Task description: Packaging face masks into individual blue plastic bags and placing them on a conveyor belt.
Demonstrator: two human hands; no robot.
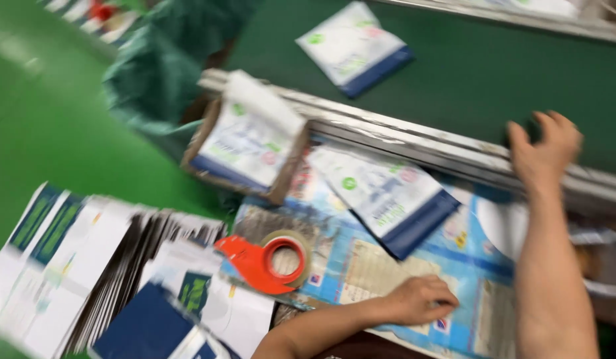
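Observation:
My left hand (421, 299) rests curled, knuckles down, on the blue printed sheet (414, 266) covering the worktable, holding nothing. My right hand (544, 149) reaches forward with fingers spread over the metal rail (414, 136) at the edge of the dark green conveyor belt (494, 73), also holding nothing. A white pouch with a blue bottom edge (387, 196) lies on the sheet between my hands. Another like it (354, 46) lies on the belt. The picture is motion-blurred.
A cardboard box (245, 149) holding white and blue pouches stands left of the rail. A red tape dispenser with a tape roll (268, 259) lies by my left hand. Fanned stacks of flat white and blue packets (102, 266) fill the lower left. A green bag (168, 66) sits behind.

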